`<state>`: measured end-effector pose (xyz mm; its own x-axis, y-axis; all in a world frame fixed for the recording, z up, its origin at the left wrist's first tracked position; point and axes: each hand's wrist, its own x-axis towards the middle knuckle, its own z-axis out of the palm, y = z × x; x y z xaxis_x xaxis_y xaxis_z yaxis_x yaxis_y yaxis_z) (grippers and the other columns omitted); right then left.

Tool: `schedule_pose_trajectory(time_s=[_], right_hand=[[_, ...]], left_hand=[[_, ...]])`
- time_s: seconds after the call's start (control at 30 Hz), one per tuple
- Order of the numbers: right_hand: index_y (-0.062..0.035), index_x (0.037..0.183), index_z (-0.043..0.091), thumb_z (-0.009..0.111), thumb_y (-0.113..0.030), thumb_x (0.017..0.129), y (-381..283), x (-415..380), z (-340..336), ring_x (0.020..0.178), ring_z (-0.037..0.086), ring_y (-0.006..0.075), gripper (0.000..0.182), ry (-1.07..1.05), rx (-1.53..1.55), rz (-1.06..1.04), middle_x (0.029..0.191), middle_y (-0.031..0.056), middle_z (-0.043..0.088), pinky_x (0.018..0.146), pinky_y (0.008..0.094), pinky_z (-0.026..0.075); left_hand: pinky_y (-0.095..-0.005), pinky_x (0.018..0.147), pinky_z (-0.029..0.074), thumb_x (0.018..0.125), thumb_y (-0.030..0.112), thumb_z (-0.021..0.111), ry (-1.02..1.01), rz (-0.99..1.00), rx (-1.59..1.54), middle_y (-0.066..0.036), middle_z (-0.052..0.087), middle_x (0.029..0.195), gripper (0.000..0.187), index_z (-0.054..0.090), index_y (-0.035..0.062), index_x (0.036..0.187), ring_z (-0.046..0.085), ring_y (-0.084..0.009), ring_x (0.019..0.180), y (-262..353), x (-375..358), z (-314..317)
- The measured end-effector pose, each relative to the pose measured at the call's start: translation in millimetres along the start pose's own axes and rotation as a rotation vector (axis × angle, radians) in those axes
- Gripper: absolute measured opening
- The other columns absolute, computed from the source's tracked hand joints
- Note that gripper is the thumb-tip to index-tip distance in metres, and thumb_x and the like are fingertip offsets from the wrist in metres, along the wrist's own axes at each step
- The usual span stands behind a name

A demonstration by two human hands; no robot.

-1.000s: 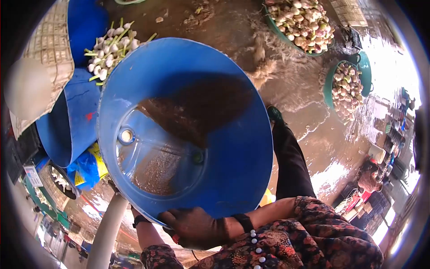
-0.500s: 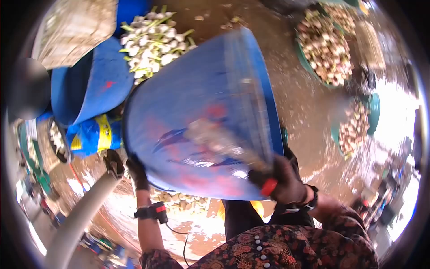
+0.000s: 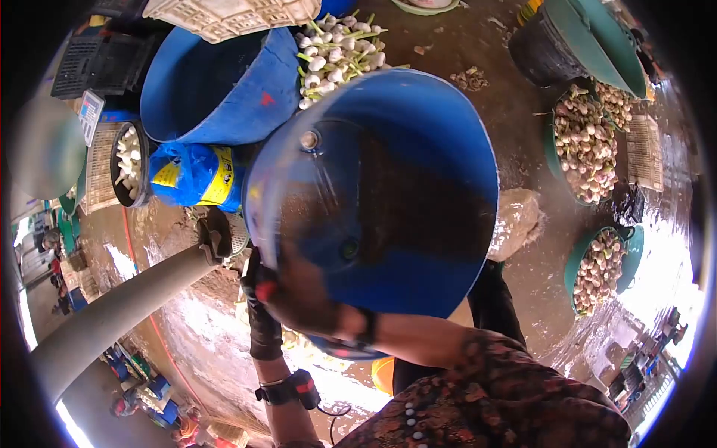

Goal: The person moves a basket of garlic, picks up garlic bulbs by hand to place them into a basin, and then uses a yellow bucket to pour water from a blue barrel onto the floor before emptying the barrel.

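Observation:
A large blue drum (image 3: 455, 291) tilts with its mouth toward me, a little dark water or dirt inside it. My left hand (image 3: 263, 321), in a dark glove, grips the drum's rim at the lower left. Across it reaches my right hand (image 3: 306, 299), also gloved, at the left part of the rim. Motion smears its fingers, and a faint brownish streak lies above it. I cannot make out what, if anything, it holds.
Another blue drum (image 3: 261, 104) lies at upper left near a pile of garlic (image 3: 343, 48). A blue-yellow bag (image 3: 216, 175) sits below it. A grey pole (image 3: 134, 302) slants at left. Green tubs of garlic (image 3: 586, 153) stand at right. A stone (image 3: 515, 224) is beside the drum.
The drum has turned so that its mouth and inside face me instead of its outer side. My right hand has moved left from the right end of the drum. My left hand stays low at the left.

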<state>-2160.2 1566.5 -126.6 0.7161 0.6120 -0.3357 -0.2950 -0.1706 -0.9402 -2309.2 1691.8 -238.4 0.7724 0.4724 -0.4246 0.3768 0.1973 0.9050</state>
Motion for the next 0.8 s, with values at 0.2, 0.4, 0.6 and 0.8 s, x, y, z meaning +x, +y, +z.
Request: schedule_pose_trajectory(time_s=[0.2, 0.4, 0.6, 0.8], right_hand=[[0.0049, 0.112, 0.037, 0.059, -0.009, 0.067, 8.9, 68.1, 66.4, 0.073, 0.058, 0.0395, 0.052, 0.162, -0.213, -0.042, 0.093, 0.0257, 0.052, 0.062, 0.0441, 0.048], [0.0061, 0.109, 0.038, 0.055, -0.006, 0.068, -4.6, 74.8, 46.8, 0.073, 0.057, 0.0404, 0.046, 0.116, -0.179, -0.018, 0.090, 0.0256, 0.053, 0.064, 0.0452, 0.048], [0.0053, 0.108, 0.039, 0.054, -0.009, 0.073, -6.6, 51.1, -17.5, 0.076, 0.057, 0.0437, 0.041, 0.034, -0.032, -0.071, 0.088, 0.0299, 0.054, 0.066, 0.0469, 0.047], [0.0009, 0.118, 0.040, 0.050, -0.013, 0.080, -13.0, 22.2, -85.2, 0.086, 0.055, 0.0433, 0.042, 0.041, -0.089, -0.139, 0.102, 0.0275, 0.053, 0.072, 0.0457, 0.046]], left_hand=[[-0.0341, 0.103, 0.023, 0.089, 0.038, 0.045, 0.105, 0.007, -0.017, -0.013, 0.033, 0.134, 0.061, 0.027, 0.0006, 0.134, 0.032, -0.0234, 0.124, 29.1, 50.8, -20.5], [-0.0342, 0.104, 0.023, 0.089, 0.038, 0.045, 0.190, 0.026, 0.033, -0.012, 0.033, 0.134, 0.062, 0.026, 0.0007, 0.134, 0.031, -0.0230, 0.124, 49.2, 44.0, 18.9], [-0.0342, 0.104, 0.022, 0.089, 0.038, 0.046, 0.235, 0.045, 0.047, -0.012, 0.033, 0.134, 0.062, 0.025, 0.0009, 0.134, 0.031, -0.0225, 0.124, 53.6, 17.9, 81.3], [-0.0346, 0.104, 0.020, 0.087, 0.043, 0.047, 0.291, 0.129, 0.127, -0.012, 0.029, 0.137, 0.071, 0.019, 0.0005, 0.137, 0.027, -0.0218, 0.126, 63.7, -26.9, 149.8]])
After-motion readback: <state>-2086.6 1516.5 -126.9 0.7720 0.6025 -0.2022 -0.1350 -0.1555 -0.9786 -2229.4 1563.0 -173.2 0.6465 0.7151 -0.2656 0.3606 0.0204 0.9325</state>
